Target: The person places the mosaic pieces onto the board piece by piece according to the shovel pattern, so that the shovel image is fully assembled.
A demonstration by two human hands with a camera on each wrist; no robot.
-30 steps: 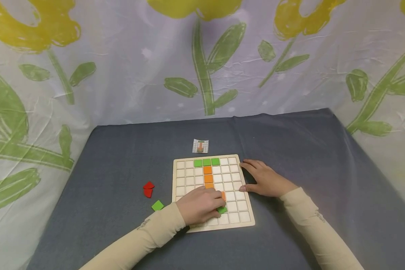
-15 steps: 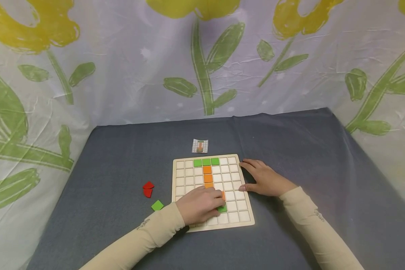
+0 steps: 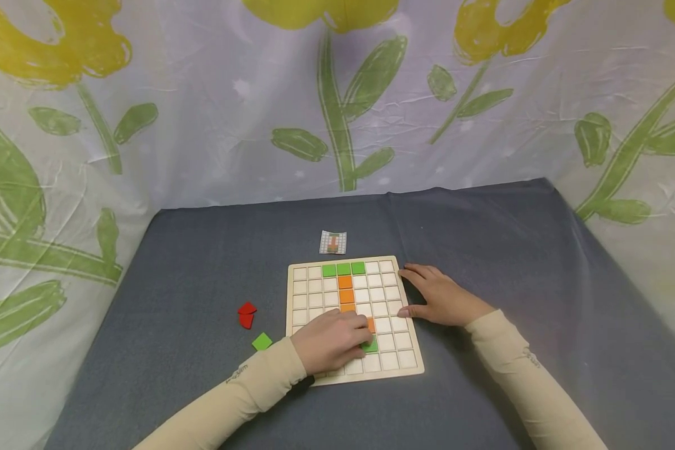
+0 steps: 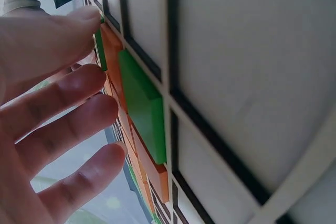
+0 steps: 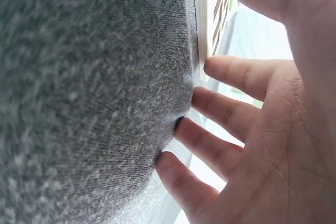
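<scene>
A square wooden grid board lies on the table, with green and orange square tiles in several cells. My left hand reaches over its lower middle. Thumb and index fingertips hold a green tile by its edges in the lower part of the grid; the other fingers spread loosely. Closer to the left wrist camera sits another green tile, beside orange tiles. My right hand rests at the board's right side, fingers fairly straight, thumb and index touching the edge. My left hand hides several cells.
Two red pieces and a loose green tile lie on the dark tablecloth left of the board. Behind the board is a small patterned card. A flower-printed curtain hangs around the table.
The green tile at my left fingertips has turned slightly and looks squarer in its cell. My left hand has barely shifted, and my right hand stays in place.
</scene>
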